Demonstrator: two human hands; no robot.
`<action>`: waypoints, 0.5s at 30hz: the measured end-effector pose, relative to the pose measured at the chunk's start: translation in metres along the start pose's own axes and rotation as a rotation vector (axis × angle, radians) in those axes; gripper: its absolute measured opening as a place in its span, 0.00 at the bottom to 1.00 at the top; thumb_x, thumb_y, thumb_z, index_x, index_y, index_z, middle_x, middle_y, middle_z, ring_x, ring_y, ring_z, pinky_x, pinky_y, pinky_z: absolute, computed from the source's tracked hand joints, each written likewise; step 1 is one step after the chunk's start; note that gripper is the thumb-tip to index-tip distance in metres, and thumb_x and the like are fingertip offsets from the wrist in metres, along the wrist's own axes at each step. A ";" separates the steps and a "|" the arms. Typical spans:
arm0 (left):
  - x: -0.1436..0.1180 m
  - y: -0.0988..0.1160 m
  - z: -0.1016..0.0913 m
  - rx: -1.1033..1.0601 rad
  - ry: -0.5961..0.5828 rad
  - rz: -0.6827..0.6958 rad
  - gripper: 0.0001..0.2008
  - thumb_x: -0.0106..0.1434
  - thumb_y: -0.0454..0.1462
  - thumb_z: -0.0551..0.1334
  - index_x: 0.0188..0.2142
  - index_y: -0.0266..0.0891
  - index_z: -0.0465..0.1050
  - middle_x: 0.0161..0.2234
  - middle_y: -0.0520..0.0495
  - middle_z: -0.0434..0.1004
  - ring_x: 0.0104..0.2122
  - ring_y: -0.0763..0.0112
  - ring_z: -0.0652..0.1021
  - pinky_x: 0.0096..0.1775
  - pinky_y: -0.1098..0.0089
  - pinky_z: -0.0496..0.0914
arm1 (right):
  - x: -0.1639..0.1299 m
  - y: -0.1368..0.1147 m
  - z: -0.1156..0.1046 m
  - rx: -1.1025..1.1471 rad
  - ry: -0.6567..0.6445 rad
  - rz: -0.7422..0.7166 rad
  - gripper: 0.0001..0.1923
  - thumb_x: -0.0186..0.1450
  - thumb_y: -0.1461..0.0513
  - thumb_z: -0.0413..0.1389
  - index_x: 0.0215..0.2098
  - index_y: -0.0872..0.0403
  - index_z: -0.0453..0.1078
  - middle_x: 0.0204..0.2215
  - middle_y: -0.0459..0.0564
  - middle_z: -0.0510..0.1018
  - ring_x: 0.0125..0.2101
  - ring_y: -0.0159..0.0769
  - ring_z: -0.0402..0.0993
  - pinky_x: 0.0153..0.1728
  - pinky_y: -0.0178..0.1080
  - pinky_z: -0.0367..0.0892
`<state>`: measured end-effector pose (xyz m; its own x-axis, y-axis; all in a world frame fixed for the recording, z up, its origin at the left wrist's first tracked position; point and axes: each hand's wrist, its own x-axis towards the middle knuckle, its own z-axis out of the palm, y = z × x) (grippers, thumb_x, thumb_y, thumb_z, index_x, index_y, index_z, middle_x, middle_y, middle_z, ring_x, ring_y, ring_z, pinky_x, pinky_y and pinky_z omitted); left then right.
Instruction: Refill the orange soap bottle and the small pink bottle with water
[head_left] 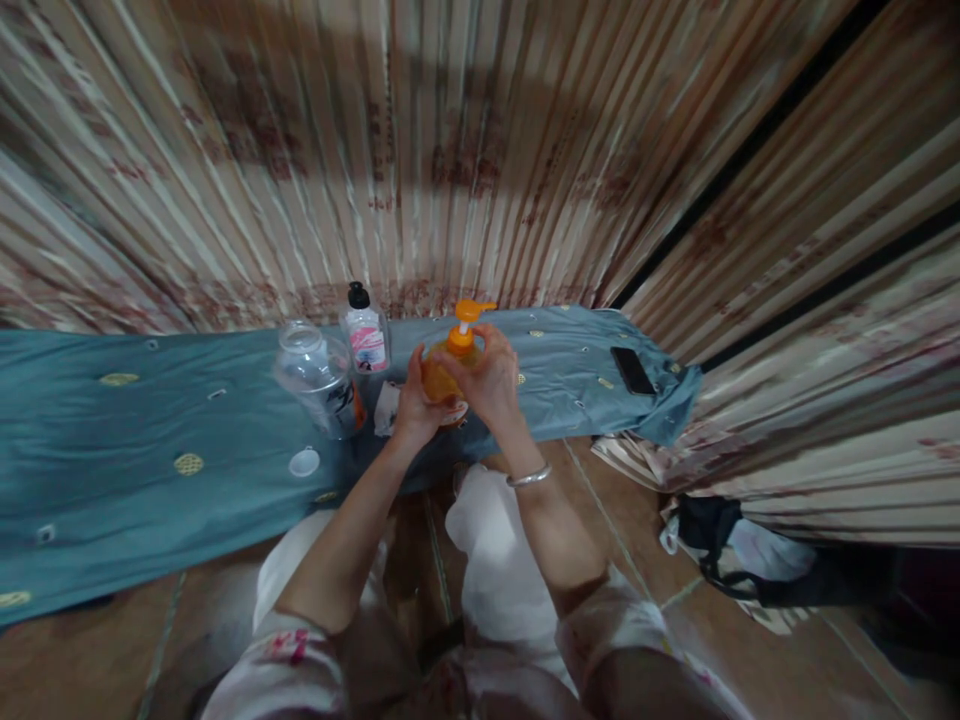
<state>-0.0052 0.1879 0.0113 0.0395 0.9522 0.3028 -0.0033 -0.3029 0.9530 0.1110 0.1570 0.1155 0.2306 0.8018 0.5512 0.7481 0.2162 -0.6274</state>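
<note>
- Teal cloth (112, 440) covers the tabletop, w/ gold embroidered spots; drapes over the front edge.
- Small white cap (304, 462) lies loose on the cloth, just in front of the clear jar – prob. set down where it's easy to reach.
- Clear jar (316, 375), looks open-topped and tilted, left of the hands; cap off & apart from it.
- White bottle (365, 335) w/ black cap stands upright just behind/right of the jar, near the curtain.
- Left hand (415, 400) closed round the lower body of the orange pump bottle (444, 372), steadying it from the left, seemingly just above the cloth at the front edge.
- Right hand (487, 378) wraps the bottle's right side up near the pump collar, fingers curled on it – two-hand grip keeps it from twisting; nozzle points right. Bangle on that wrist.
- Black phone (632, 370) lies flat at the right end, well apart from the bottles.
- Dark bag (712, 540) on the floor at right, below the striped curtain (480, 150).
</note>
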 end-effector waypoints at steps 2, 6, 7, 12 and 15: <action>-0.002 0.005 0.002 0.041 0.056 -0.043 0.53 0.41 0.35 0.76 0.66 0.47 0.58 0.52 0.43 0.77 0.50 0.51 0.79 0.55 0.48 0.73 | 0.002 0.000 -0.001 0.004 0.010 0.017 0.23 0.64 0.48 0.62 0.48 0.56 0.71 0.48 0.62 0.79 0.52 0.50 0.75 0.56 0.51 0.66; -0.004 0.020 0.001 0.073 0.066 -0.069 0.53 0.40 0.38 0.78 0.65 0.47 0.60 0.52 0.43 0.76 0.51 0.50 0.78 0.56 0.47 0.72 | 0.012 0.000 -0.003 0.012 -0.002 0.015 0.16 0.63 0.50 0.62 0.42 0.53 0.73 0.41 0.56 0.82 0.44 0.46 0.78 0.50 0.47 0.69; -0.005 0.023 0.001 0.074 0.063 -0.078 0.54 0.40 0.40 0.78 0.66 0.47 0.60 0.52 0.43 0.76 0.52 0.49 0.78 0.56 0.46 0.71 | 0.015 0.000 -0.005 0.022 -0.027 0.022 0.16 0.63 0.50 0.62 0.41 0.52 0.73 0.39 0.55 0.82 0.43 0.45 0.78 0.48 0.45 0.69; -0.005 0.024 -0.001 -0.249 0.051 -0.154 0.42 0.51 0.49 0.74 0.63 0.48 0.63 0.58 0.44 0.73 0.61 0.55 0.72 0.63 0.50 0.66 | 0.033 0.005 -0.018 0.109 -0.214 0.045 0.23 0.62 0.44 0.61 0.41 0.54 0.74 0.35 0.53 0.82 0.37 0.45 0.78 0.41 0.44 0.70; -0.003 0.012 0.000 -0.375 0.121 -0.265 0.29 0.62 0.55 0.63 0.58 0.45 0.68 0.59 0.40 0.73 0.63 0.56 0.71 0.62 0.50 0.67 | 0.044 0.010 -0.026 0.236 -0.288 -0.004 0.27 0.60 0.40 0.60 0.39 0.54 0.74 0.35 0.53 0.82 0.38 0.45 0.78 0.44 0.46 0.70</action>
<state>-0.0058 0.1811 0.0220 -0.0290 0.9992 0.0262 -0.3703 -0.0351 0.9282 0.1450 0.1798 0.1477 0.0182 0.9174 0.3976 0.5766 0.3153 -0.7537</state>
